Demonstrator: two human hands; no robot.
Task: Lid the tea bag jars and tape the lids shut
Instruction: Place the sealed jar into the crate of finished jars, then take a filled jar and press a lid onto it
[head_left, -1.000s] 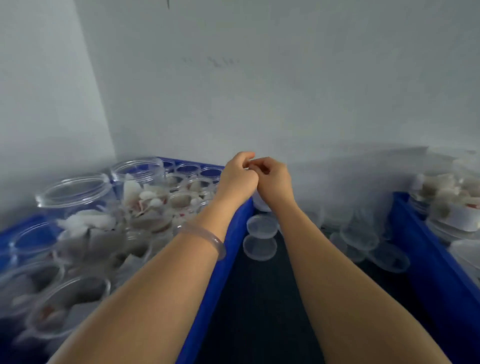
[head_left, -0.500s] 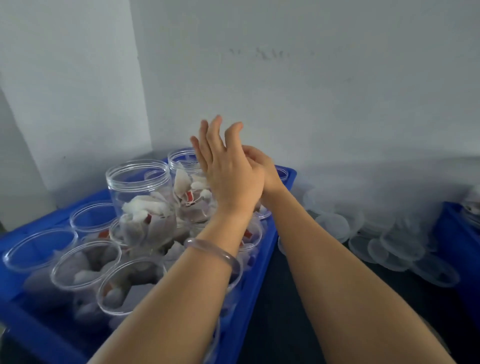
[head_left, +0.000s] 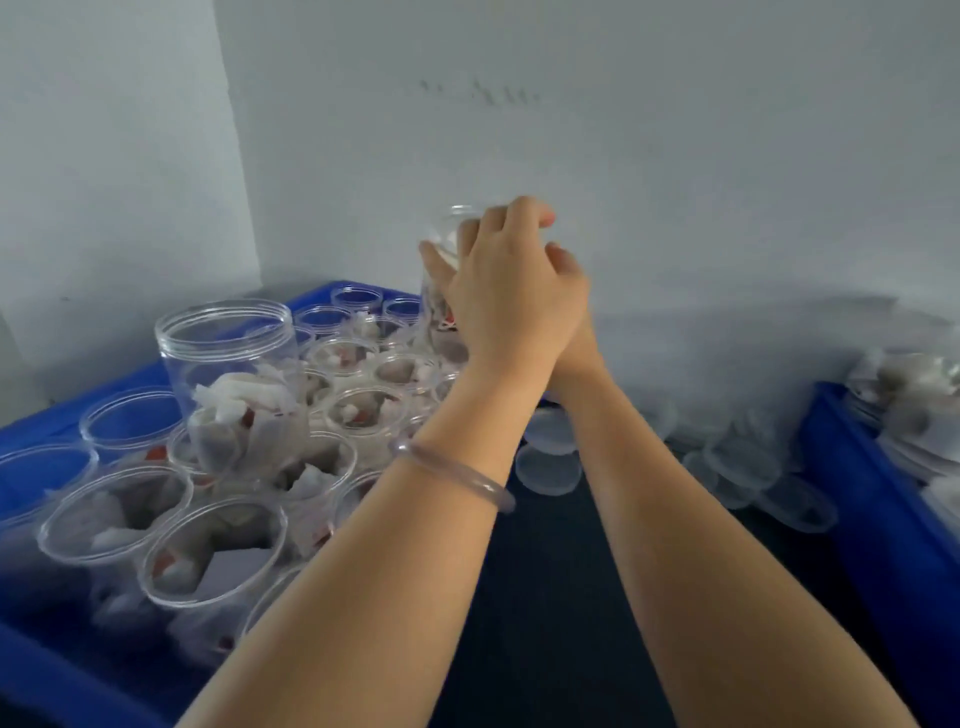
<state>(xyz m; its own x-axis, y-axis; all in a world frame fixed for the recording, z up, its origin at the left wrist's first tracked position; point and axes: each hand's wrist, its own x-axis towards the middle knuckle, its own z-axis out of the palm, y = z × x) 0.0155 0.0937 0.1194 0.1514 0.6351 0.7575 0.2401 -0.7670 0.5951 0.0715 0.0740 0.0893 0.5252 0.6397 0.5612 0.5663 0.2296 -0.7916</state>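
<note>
Left side's pretty much blocked: the blue crate (head_left: 62, 415) is packed w/ open jars (head_left: 213, 551) rim to rim, no gaps btwn them, so access is from above only. One taller jar (head_left: 228, 358) stands on top of the rest and sticks way up. The left hand (head_left: 509, 296) grips a raised jar (head_left: 440, 309) over the crate's right edge, right hand (head_left: 567, 262) tucked behind it. The only open lane is the dark table (head_left: 545, 613) strip btwn the crates, w/ both forearms along it. Its far end is littered w/ loose lids (head_left: 548, 470). The right crate (head_left: 857, 499) closes off that side, and the wall (head_left: 675, 156) is right behind everything.
</note>
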